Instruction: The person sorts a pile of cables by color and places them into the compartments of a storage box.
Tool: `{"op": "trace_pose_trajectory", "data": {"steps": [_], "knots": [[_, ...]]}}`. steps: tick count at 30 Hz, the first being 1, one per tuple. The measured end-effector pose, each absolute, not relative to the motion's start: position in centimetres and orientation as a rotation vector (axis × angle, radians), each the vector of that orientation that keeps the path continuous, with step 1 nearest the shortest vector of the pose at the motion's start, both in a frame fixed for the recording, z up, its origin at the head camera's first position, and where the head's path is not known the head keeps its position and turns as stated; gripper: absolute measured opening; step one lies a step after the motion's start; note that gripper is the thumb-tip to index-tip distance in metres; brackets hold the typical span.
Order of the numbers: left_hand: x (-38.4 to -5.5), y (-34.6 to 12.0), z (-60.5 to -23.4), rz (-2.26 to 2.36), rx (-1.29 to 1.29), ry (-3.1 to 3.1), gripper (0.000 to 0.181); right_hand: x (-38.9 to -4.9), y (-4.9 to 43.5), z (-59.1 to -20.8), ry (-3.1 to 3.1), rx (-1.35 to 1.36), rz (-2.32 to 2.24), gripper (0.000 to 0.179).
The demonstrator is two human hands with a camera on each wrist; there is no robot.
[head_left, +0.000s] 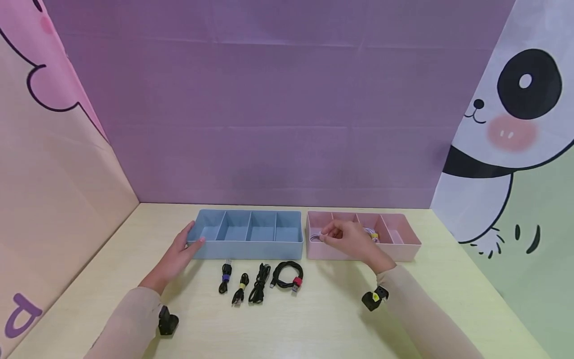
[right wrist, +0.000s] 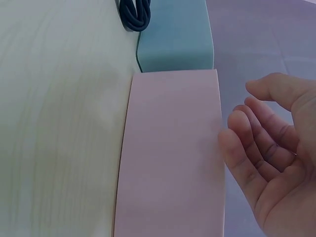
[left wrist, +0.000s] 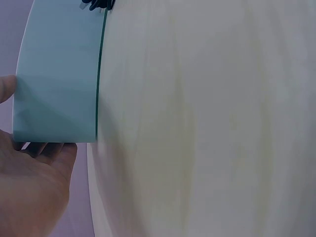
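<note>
My left hand (head_left: 179,252) holds the left end of a blue divided box (head_left: 251,249), its thumb at the rim and its fingers against the end wall. The left wrist view shows that hand (left wrist: 34,182) around the box's corner (left wrist: 59,98). Over the leftmost compartment of a pink divided box (head_left: 363,252) is my right hand (head_left: 347,239), fingers loosely bent. A pale coiled cable (head_left: 315,238) lies in that compartment, partly hidden by the fingertips. In the right wrist view, the hand (right wrist: 276,148) shows a gap between thumb and fingers, with nothing visible in it.
Before the blue box lie black cables: one with a purple tie (head_left: 225,276), one with a yellow tie (head_left: 240,289), a bundled one (head_left: 259,284) and a coil with a red tie (head_left: 287,275). Another pale cable with a yellow tie (head_left: 372,234) sits in the pink box.
</note>
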State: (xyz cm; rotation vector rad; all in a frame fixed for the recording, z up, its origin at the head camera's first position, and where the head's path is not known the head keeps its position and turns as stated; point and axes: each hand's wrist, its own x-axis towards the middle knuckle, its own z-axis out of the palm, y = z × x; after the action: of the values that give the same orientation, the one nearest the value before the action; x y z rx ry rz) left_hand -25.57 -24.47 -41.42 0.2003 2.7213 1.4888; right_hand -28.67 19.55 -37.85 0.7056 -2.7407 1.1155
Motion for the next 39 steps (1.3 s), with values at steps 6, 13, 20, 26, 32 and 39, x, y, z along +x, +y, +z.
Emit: {"op": "trace_pose_trajectory", "data": {"steps": [6,13,20,26,32,39], "knots": [[-25.6,-24.5,-41.4,1.478,0.195,2.728,0.087,-28.1,19.1,-38.0,-2.754,0.705,1.109,0.005],[-25.6,-24.5,-41.4,1.467,0.194,2.734,0.088,-27.6,18.7,-38.4,-2.760,0.706,1.152,0.005],[-25.5,-24.4,-41.3,1.481,0.187,2.726,0.089,-27.4,18.6,-38.9,-2.750,0.775,1.163,0.004],[-25.5,-24.4,-41.3,1.503,0.193,2.711,0.089,-27.2,18.2,-39.3,-2.732,0.803,1.138,0.004],[-25.6,-24.4,-41.4,1.496,0.196,2.716,0.089,-27.1,17.7,-39.7,-2.738,0.823,1.140,0.003],[-25.8,-24.6,-41.5,1.495,0.215,2.715,0.088,-26.7,17.0,-39.9,-2.750,0.874,1.150,0.004]]}}
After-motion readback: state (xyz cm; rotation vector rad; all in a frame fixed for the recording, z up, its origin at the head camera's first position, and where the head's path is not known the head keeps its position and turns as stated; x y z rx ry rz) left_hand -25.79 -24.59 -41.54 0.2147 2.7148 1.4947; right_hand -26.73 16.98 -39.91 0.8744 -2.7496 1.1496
